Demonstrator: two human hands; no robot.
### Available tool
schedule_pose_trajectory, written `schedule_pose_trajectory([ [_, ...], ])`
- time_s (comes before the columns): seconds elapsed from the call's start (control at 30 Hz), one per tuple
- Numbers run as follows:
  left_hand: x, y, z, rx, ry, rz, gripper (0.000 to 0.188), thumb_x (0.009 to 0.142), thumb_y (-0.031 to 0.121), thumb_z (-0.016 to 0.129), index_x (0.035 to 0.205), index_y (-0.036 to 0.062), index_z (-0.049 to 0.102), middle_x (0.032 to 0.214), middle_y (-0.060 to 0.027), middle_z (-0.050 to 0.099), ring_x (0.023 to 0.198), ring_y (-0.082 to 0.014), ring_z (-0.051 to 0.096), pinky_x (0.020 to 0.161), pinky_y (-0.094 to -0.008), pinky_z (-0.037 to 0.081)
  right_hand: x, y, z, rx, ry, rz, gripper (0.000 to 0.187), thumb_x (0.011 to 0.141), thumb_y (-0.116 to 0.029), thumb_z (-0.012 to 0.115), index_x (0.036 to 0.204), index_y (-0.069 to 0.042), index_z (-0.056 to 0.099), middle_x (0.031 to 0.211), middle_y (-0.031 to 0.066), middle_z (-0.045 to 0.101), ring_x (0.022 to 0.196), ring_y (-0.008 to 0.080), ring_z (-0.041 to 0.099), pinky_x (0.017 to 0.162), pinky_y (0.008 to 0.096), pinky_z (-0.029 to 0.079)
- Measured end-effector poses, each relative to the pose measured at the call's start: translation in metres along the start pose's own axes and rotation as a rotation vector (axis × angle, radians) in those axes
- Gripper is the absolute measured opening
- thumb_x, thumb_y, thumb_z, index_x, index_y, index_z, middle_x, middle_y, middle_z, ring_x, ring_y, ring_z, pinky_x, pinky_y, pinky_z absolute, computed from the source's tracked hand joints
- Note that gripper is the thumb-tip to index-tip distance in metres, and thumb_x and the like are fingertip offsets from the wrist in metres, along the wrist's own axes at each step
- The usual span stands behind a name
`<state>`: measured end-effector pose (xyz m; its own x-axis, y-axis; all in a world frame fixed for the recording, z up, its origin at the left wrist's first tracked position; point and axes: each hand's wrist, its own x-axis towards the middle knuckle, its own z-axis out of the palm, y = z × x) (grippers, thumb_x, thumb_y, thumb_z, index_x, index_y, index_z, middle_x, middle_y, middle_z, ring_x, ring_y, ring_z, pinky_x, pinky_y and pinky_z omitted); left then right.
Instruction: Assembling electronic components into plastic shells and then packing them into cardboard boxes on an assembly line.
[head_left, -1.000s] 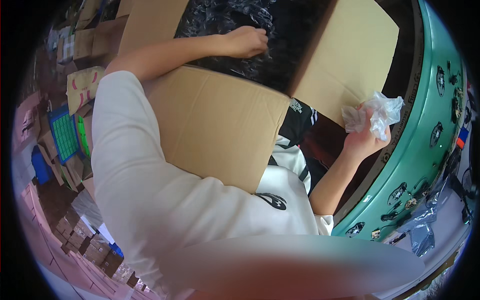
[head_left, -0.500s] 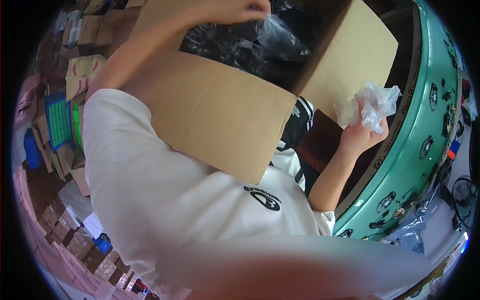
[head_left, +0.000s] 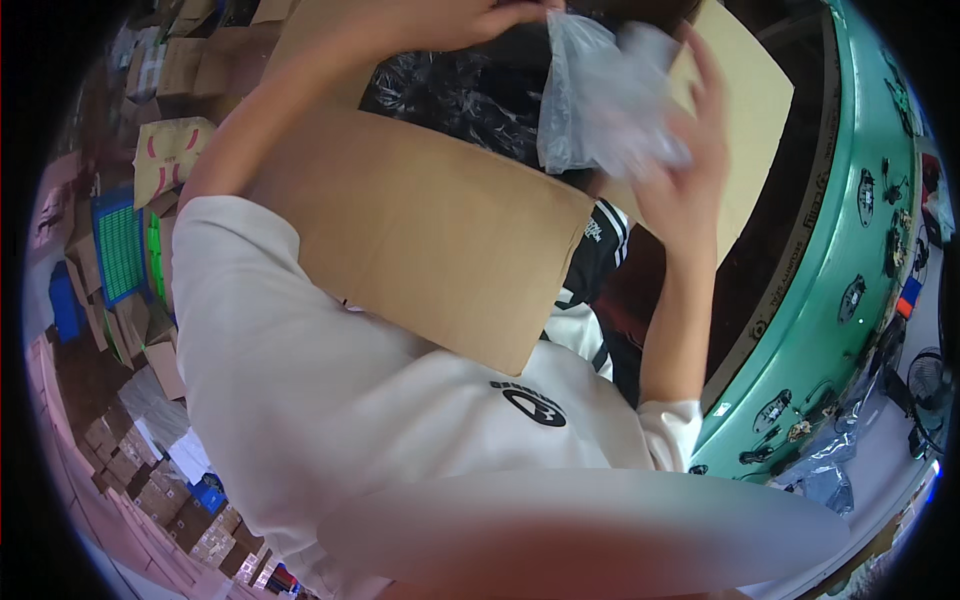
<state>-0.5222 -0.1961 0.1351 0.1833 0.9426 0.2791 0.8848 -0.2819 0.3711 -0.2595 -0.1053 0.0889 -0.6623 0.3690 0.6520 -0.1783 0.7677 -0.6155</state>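
Note:
At the top of the view, my left hand (head_left: 475, 22) is closed in a pinch on the upper edge of a clear plastic bag (head_left: 568, 95), which hangs over an open cardboard box (head_left: 430, 230). My right hand (head_left: 690, 185), smeared by motion, holds crumpled clear plastic (head_left: 640, 95) against that bag, with one finger raised. Where the bag ends and the crumpled plastic begins is hard to make out. Inside the box lie dark items in clear plastic (head_left: 450, 95); their kind is not clear.
A green bench (head_left: 800, 340) runs along the right, with several small black parts on it and a fan (head_left: 925, 378) beyond. Cardboard boxes (head_left: 165, 495), a blue-framed green crate (head_left: 120, 245) and a tan bag (head_left: 170, 155) crowd the left.
My right hand has swung up and left from beside the box, bringing its crumpled plastic to the bag in my left hand. The left hand has shifted slightly, and its bag now hangs more upright.

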Motion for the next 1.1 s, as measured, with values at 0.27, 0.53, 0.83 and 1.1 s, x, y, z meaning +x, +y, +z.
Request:
schedule_pose_trajectory([
  [0.27,0.003,-0.011,0.029,-0.713,0.085,-0.318,0.021,0.094,0.004,0.059,0.115,0.0006,0.062,0.083,0.0019,0.055,0.074,-0.0061,0.051,0.068,-0.0226,0.045,0.027,0.016,0.030,-0.157,-0.095,0.456,0.027,0.068,-0.011,0.068,0.093,-0.001,0.067,0.095,0.0241,0.065,0.083,0.0341,0.067,0.074,0.0406,0.052],
  [0.53,-0.023,-0.019,0.043,-1.066,-0.169,-0.479,0.029,0.097,0.025,0.064,0.107,-0.0014,0.065,0.094,-0.0073,0.069,0.084,-0.0120,0.067,0.074,-0.0262,0.054,0.010,0.048,0.025,0.536,0.401,0.551,0.016,0.084,-0.001,0.060,0.097,0.004,0.067,0.086,0.0072,0.068,0.076,0.0121,0.061,0.068,0.0259,0.049],
  [0.83,-0.037,-0.055,-0.008,-0.059,-0.033,-0.513,0.028,0.098,0.023,0.056,0.081,0.0029,0.066,0.069,-0.0123,0.068,0.055,-0.0243,0.064,0.051,-0.0366,0.048,0.016,0.061,0.025,0.372,0.593,0.506,0.015,0.088,-0.002,0.058,0.076,-0.005,0.049,0.071,-0.0016,0.052,0.066,0.0072,0.048,0.057,0.0244,0.040],
  [1.1,-0.005,-0.028,-0.007,0.492,-0.200,-0.217,0.022,0.096,0.020,0.055,0.088,0.0033,0.068,0.073,-0.0195,0.065,0.064,-0.0371,0.063,0.059,-0.0437,0.049,0.002,0.044,0.003,0.705,0.632,0.610,0.023,0.091,-0.005,0.062,0.113,0.000,0.057,0.093,0.0068,0.064,0.079,0.0172,0.062,0.069,0.0311,0.052],
])
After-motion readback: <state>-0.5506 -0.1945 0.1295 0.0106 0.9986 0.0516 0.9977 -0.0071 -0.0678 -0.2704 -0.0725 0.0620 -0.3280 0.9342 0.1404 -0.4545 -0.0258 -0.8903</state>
